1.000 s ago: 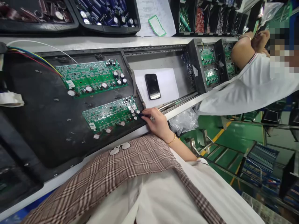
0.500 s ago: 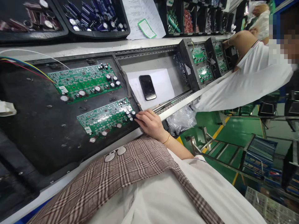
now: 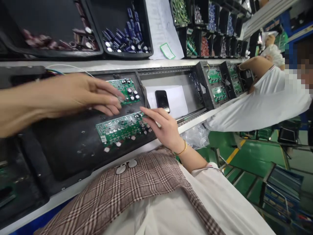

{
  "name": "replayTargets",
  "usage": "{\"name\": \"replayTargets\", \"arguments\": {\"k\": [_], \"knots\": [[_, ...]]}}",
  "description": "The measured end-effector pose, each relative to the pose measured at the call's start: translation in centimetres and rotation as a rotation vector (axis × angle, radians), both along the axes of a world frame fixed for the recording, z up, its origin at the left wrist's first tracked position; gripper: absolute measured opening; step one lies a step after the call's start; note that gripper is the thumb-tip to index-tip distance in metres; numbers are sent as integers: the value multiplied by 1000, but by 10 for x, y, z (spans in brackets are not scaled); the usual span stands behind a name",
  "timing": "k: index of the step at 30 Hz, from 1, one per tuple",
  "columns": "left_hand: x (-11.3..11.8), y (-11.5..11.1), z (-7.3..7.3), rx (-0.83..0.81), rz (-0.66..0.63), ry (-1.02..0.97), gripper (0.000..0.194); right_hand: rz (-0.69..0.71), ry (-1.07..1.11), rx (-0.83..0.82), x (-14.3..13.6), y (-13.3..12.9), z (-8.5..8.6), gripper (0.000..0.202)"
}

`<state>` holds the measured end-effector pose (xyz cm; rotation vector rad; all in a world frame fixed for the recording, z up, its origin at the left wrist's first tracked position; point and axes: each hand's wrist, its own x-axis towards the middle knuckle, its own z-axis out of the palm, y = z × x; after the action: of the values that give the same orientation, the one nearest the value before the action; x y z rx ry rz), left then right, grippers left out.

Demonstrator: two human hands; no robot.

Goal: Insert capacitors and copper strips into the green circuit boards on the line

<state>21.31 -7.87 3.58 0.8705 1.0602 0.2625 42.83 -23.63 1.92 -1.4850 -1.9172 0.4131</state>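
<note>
My left hand (image 3: pixel 97 96) reaches in from the left, blurred, over the upper green circuit board (image 3: pixel 122 85). Its fingertips come together around something small and shiny that I cannot make out. My right hand (image 3: pixel 165 125), with a gold bracelet at the wrist, is by the right end of the lower circuit board (image 3: pixel 119 130). Its fingers are stretched out and apart, close to the small round capacitors (image 3: pixel 146 127) there. Both boards lie on a black carrier plate (image 3: pixel 68 153); the left hand and forearm hide part of the upper one.
Black bins behind hold blue capacitors (image 3: pixel 132 32) and brown capacitors (image 3: pixel 84 39). Beside them lies a paper sheet (image 3: pixel 158 29). A phone (image 3: pixel 161 99) rests on white paper right of the carrier. Small-parts bins (image 3: pixel 204 45) and a co-worker's white sleeve (image 3: pixel 264 104) are farther right.
My left hand has come into view from the left, over the upper board. My right hand's fingers have lifted and spread from the lower board's capacitors. The view has shifted.
</note>
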Motion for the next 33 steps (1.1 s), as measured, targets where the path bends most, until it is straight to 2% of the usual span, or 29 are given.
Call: {"name": "replayTargets", "arguments": {"k": [2,4,7,11,15,18,19,21,24,27,30,33], "knots": [[-1,-6,1,70,-190,30,21,63,40,-55,-11,22,14,31],[-2,-12,0,73,-267,-34,19,123,43,-112,-20,40,19,30],[-8,-13,-7,5,-211,-118,22,171,97,-134,-23,58,14,24],[-17,-9,-22,-146,-174,-155,32,236,341,-181,-18,73,-1,14],[-19,-9,-29,-193,-170,-158,36,240,569,-377,-19,81,-3,3],[-22,-11,-29,-205,-203,-198,36,275,663,-513,-20,85,1,13],[-24,-12,-29,-203,-213,-206,36,261,653,-527,-18,87,1,12],[-29,-12,-31,-176,-221,-188,34,139,530,-454,-14,95,-2,7],[-35,-10,-35,-107,-183,-105,34,-86,130,-238,-5,116,-17,6],[-37,-8,-37,-104,-102,-30,34,-137,-160,-197,0,137,-37,9],[-39,-9,-38,-139,-77,-18,29,-185,-247,-220,-3,148,-51,9],[-41,-12,-39,-154,-105,-33,29,-222,-256,-254,-5,151,-56,6]]}}
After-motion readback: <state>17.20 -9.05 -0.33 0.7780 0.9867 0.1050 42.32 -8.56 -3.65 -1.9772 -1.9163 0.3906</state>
